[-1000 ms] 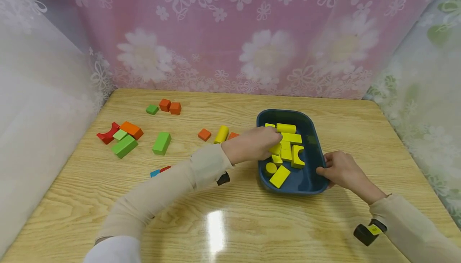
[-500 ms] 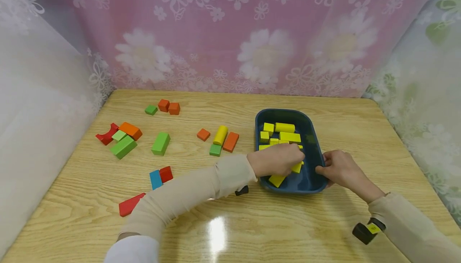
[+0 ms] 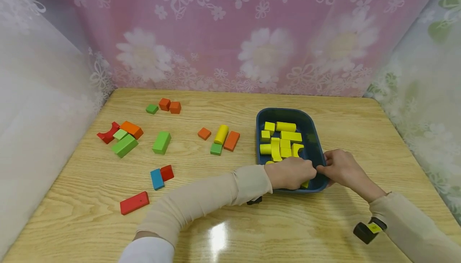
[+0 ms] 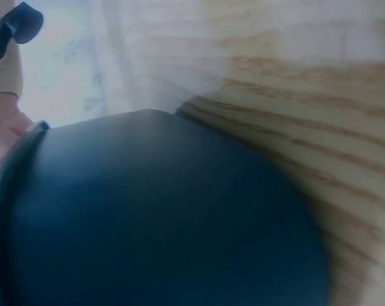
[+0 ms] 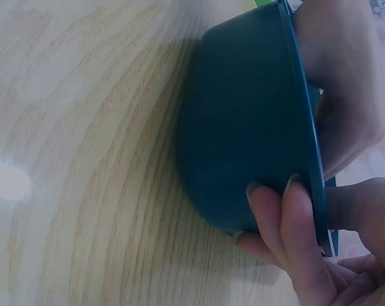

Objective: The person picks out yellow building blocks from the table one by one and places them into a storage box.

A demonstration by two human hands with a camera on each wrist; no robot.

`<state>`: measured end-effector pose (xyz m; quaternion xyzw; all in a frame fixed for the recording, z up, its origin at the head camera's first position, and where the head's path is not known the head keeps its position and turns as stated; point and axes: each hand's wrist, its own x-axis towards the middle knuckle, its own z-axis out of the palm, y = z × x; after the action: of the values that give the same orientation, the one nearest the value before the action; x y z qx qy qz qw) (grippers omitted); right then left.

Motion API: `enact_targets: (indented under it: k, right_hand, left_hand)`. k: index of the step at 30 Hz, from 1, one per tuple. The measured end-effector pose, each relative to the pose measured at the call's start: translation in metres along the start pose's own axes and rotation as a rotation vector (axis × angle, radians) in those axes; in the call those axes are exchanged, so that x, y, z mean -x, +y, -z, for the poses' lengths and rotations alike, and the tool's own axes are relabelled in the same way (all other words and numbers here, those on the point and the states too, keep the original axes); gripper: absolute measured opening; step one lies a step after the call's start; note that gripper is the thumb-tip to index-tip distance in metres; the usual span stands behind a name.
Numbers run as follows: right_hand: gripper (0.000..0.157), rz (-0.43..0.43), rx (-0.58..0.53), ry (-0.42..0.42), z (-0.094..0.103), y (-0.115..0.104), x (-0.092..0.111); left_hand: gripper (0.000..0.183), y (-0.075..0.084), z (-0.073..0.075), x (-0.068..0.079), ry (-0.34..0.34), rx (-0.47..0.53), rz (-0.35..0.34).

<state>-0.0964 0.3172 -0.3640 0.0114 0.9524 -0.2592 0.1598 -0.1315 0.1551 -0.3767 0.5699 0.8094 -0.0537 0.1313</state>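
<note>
A dark blue plastic tub (image 3: 313, 131) holds several yellow blocks (image 3: 291, 137): cubes, cylinders, arches and oblongs. Inside its near end is my left hand (image 3: 291, 172), fingers curled down around a yellow block (image 3: 305, 184) that mostly hides beneath them. My right hand (image 3: 340, 169) pinches the tub's right rim near the front corner. In the right wrist view, the right hand's fingers (image 5: 288, 220) press the outer wall while the thumb goes over the rim. The left wrist view is filled mostly by the tub's outer wall (image 4: 167, 210).
Left of the tub lie a yellow cylinder (image 3: 221, 134), a green block (image 3: 216, 149) and orange blocks (image 3: 231, 141). Farther left are a green block (image 3: 161, 142), a blue block (image 3: 157, 179), a red block (image 3: 134, 203) and a mixed group. Curtains (image 3: 230, 35) border the wooden table (image 3: 216, 107).
My left hand has moved right and nearer inside the tub, uncovering a yellow arch and the blocks behind it. The right hand has stayed on the rim.
</note>
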Motion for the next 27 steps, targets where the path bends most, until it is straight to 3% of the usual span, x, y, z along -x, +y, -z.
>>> enact_targets:
  k: [12, 18, 22, 27]
  right_hand:
    - [0.018, 0.008, -0.031, 0.001, 0.0, 0.001, 0.0]
    - [0.019, 0.022, -0.025, 0.006, 0.0, 0.001, -0.002]
    - [0.02, 0.019, -0.051, -0.002, 0.001, 0.002, -0.002]
    - [0.018, 0.01, -0.088, -0.01, -0.002, 0.003, -0.001]
  left_hand:
    - [0.021, -0.002, -0.004, -0.005, -0.009, -0.005, 0.034]
    - [0.025, -0.017, 0.009, 0.007, 0.084, 0.08, -0.009]
    - [0.023, -0.03, 0.022, 0.017, 0.165, 0.154, 0.03]
    - [0.021, -0.038, 0.024, 0.025, 0.194, 0.215, 0.062]
